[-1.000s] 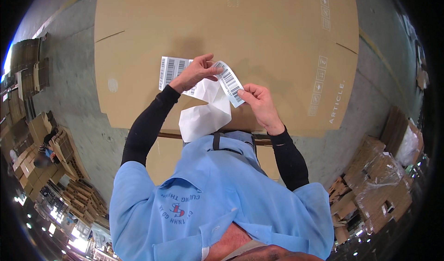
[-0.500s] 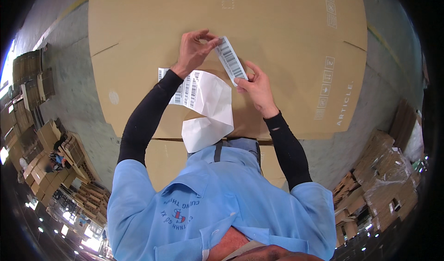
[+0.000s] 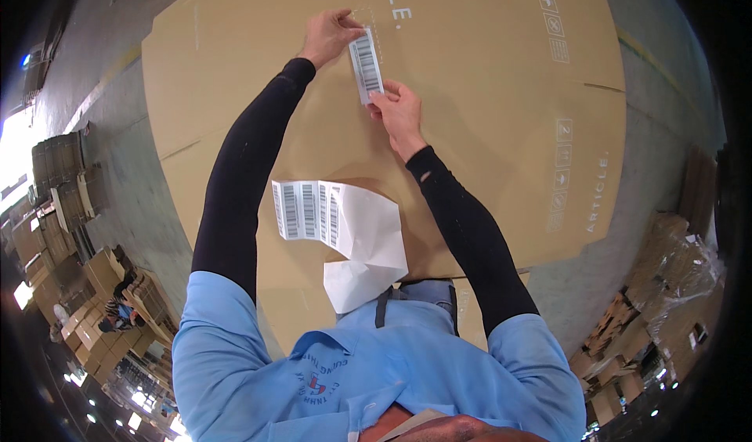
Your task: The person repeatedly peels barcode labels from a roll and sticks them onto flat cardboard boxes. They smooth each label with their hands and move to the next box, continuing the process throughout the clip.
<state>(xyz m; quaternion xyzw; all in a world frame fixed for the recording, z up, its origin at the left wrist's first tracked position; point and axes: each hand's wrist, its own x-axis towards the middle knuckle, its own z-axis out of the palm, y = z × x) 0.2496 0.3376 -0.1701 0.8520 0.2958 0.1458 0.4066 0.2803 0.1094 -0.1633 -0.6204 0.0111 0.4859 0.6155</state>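
Observation:
A white barcode label [image 3: 366, 66] is stretched between my two hands over the far part of a large flat cardboard box [image 3: 486, 129]. My left hand [image 3: 330, 39] pinches its far end between thumb and fingertips. At its near end, my right hand [image 3: 399, 115] grips a corner with thumb and forefinger. The label lies beside a dashed outline printed on the cardboard; whether it touches the surface, I cannot tell. Closer to my body, a creased white strip of barcode labels [image 3: 308, 209] rests on the box, its blank part folded over near the edge.
Stacked cardboard and pallets [image 3: 63, 168] stand on the floor to the left. At the far lower left a person [image 3: 119, 313] is among boxes. To the right are plastic-wrapped cardboard stacks [image 3: 666, 277]. The box's near edge lies close to my waist.
Both hands have moved away from my body and slightly left with the label, to the printed dashed outline. The label is now turned more upright. The strip of labels is less covered by my arm.

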